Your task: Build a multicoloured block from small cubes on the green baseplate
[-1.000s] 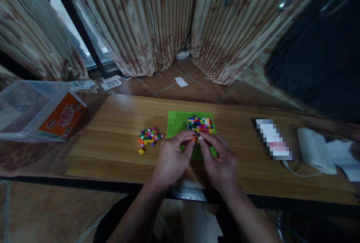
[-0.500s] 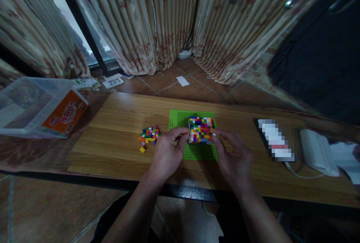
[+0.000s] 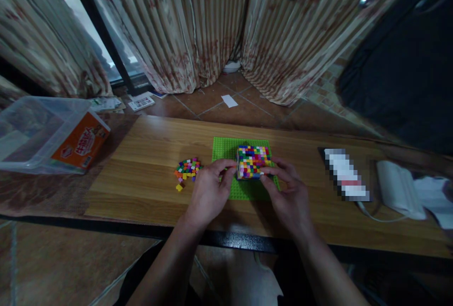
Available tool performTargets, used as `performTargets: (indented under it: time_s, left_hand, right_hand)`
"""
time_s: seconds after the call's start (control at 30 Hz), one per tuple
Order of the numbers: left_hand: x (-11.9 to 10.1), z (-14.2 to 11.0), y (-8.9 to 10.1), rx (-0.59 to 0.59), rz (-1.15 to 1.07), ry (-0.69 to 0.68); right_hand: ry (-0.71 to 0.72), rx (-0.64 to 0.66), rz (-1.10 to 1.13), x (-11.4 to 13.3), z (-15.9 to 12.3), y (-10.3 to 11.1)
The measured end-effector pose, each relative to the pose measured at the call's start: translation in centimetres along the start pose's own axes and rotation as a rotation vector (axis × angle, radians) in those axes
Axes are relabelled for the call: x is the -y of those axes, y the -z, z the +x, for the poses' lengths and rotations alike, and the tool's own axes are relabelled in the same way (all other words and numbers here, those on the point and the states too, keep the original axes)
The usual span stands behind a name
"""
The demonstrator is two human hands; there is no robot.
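Note:
A green studded baseplate (image 3: 224,149) lies on the wooden table (image 3: 148,155). On it stands a multicoloured block of small bricks (image 3: 253,161). My left hand (image 3: 208,190) pinches the block's left side with thumb and fingers. My right hand (image 3: 288,197) grips its right and front side, fingers curled against it. A heap of loose coloured bricks (image 3: 187,169) lies just left of the baseplate, with a single yellow brick (image 3: 179,187) apart from the heap.
A clear plastic tub (image 3: 38,131) with an orange label sits at the table's left end. A blurred flat object (image 3: 345,174), a white device (image 3: 398,188) with a cable and papers lie to the right. Curtains hang behind, over a tiled floor.
Both hands moved from pressing a piece at the block's front edge to its sides. The right hand then closed in against the block's front right.

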State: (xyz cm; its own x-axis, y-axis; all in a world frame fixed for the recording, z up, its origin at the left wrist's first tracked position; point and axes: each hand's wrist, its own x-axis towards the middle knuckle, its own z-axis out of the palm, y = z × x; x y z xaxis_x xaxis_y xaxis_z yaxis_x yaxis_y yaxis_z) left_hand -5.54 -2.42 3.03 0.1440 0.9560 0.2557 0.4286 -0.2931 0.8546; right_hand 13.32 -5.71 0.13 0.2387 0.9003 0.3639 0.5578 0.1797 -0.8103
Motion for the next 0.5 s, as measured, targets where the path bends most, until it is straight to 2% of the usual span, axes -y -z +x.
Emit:
performTargets:
  time_s: [0.33,0.5]
  left_hand:
    - [-0.07,-0.03,0.03,0.009,0.004,0.015]
    - [-0.04,-0.01,0.04,0.013,0.027,0.005]
  right_hand:
    - [-0.03,0.004,0.036,-0.18,0.0,-0.14]
    - [-0.177,-0.024,0.176,-0.46,0.05,-0.59]
